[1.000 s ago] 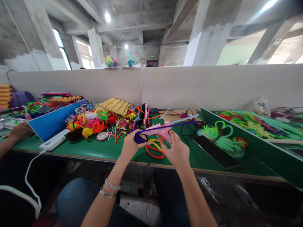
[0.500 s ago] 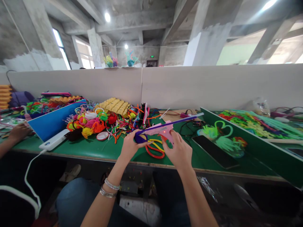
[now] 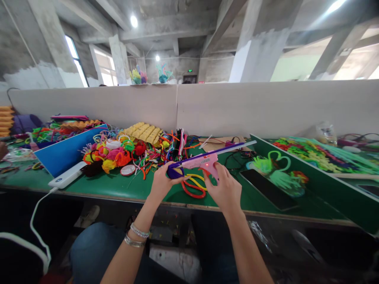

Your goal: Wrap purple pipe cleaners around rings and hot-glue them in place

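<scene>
My right hand [image 3: 223, 189] grips the handle of a pink glue gun [image 3: 204, 161] with a red light lit on its side. A long purple pipe cleaner [image 3: 219, 152] runs along the gun and out to the right. My left hand [image 3: 162, 182] pinches a coiled purple pipe cleaner piece [image 3: 174, 172] at the gun's nozzle. Both hands hover over the front of the green table [image 3: 124, 187]. Beneath them lie red and yellow pipe cleaner loops [image 3: 194, 186].
A heap of coloured pipe cleaner pieces [image 3: 124, 152] and yellow foam [image 3: 145, 132] lies to the left, beside a blue divider board [image 3: 66, 152] and a white power bank [image 3: 66, 176]. A black phone [image 3: 268, 189] and green divider [image 3: 310, 177] sit right. A grey partition [image 3: 237, 106] stands behind.
The glue gun and purple pipe cleaner have tilted up slightly at the right end. The neighbour's hand at far left has drawn back almost out of view.
</scene>
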`<action>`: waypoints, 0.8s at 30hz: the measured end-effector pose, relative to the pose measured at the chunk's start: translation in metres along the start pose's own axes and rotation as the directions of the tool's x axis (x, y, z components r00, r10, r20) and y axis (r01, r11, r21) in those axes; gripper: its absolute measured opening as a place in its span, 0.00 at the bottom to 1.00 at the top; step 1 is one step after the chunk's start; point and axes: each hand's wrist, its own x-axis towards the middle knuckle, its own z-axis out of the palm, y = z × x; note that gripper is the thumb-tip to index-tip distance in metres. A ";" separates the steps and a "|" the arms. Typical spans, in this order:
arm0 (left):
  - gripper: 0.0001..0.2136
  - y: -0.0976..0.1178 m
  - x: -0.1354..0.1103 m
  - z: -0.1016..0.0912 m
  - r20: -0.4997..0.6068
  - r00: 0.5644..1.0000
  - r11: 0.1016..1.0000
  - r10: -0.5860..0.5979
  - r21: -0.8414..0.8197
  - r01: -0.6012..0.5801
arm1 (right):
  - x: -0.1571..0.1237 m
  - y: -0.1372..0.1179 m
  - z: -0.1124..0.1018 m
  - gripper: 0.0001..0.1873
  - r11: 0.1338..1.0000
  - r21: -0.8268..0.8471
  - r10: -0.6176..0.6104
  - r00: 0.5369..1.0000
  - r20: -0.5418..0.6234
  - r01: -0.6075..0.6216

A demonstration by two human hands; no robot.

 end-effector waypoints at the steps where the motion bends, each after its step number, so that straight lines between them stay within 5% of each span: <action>1: 0.27 0.000 0.000 0.000 0.000 1.000 1.000 -0.003 0.002 0.003 | 0.000 0.000 0.000 0.15 1.000 0.000 -0.001 1.000 0.000 0.001; 24: 0.24 0.002 0.002 -0.003 -0.024 0.999 0.994 -0.048 -0.104 0.045 | -0.001 0.005 0.001 0.16 0.999 0.020 0.051 0.999 0.009 -0.051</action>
